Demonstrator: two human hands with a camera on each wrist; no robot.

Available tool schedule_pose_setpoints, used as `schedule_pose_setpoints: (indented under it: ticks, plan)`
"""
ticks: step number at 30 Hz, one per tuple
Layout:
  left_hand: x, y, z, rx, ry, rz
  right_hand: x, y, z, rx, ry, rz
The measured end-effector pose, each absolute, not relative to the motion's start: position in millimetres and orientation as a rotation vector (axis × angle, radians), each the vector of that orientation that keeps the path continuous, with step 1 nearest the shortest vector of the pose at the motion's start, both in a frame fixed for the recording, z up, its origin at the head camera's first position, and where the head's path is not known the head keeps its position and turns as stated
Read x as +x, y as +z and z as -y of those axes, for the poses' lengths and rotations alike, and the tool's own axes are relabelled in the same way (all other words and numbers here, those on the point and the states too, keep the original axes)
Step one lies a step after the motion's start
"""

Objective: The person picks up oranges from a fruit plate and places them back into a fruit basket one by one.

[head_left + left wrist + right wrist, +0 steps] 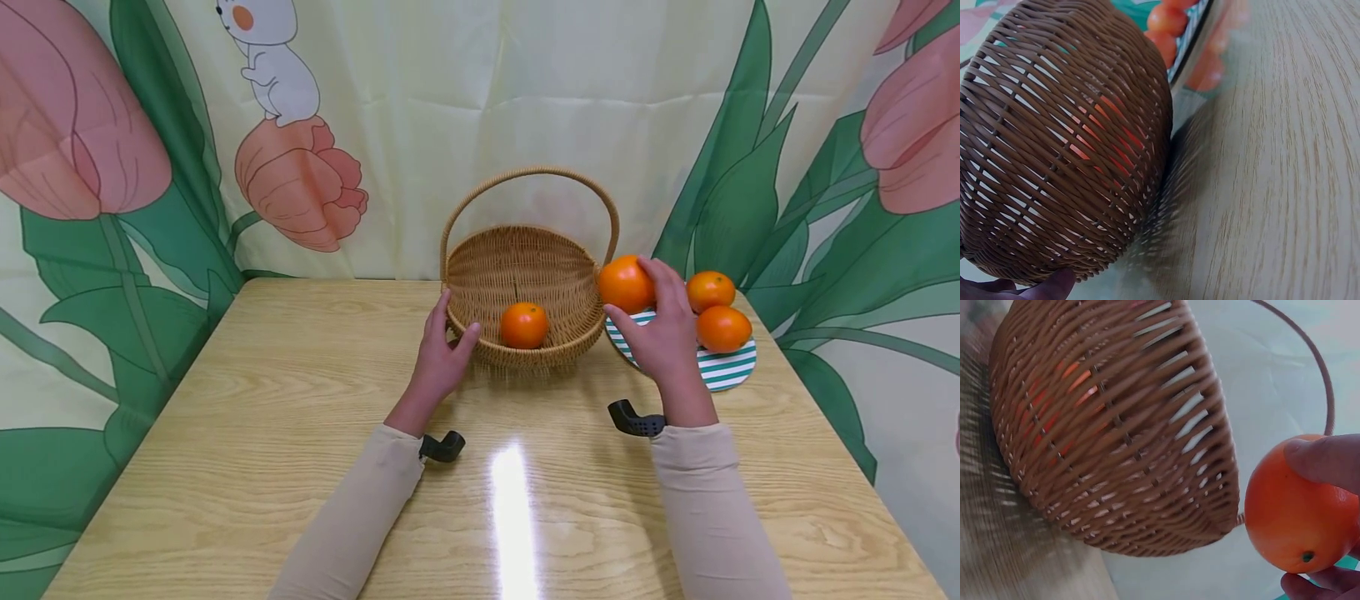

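Note:
A wicker basket with a tall arched handle stands at the back middle of the table, one orange lying inside it. My left hand touches the basket's left side, thumb at the front rim; in the left wrist view only its fingertips show at the lower corner. Just right of the basket rim, my right hand holds another orange up between thumb and fingers. That held orange shows its green stem spot in the right wrist view. Behind the right hand, two oranges lie on a striped plate.
The wooden table reaches back to a curtain printed with tulips and a white animal figure. The plate stands near the table's right edge. A bright light reflection lies on the tabletop in front.

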State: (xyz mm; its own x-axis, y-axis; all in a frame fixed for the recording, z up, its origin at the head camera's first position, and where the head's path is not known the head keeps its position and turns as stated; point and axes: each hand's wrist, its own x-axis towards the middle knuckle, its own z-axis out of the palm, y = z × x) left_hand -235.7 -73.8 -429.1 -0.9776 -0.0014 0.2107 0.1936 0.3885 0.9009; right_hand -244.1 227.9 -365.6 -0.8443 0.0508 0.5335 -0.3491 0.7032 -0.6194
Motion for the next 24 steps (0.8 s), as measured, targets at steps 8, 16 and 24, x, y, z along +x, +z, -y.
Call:
schedule_pose_setpoints:
  ticks: [8,16,24]
  plan:
    - [-234.8,-428.1,73.0,-0.172,-1.627,2.468,-242.1,-366.2,-216.2,0.329,0.983,2.371]
    - [-235.1,-428.4,72.9,-0.163,-1.604,2.481,-240.0,-368.2,-203.7,0.41,0.97,2.4]
    - [-235.7,-429.1,73.1,-0.172,-1.619,2.466,-239.9,-375.2,-194.2,0.505,0.957,2.432]
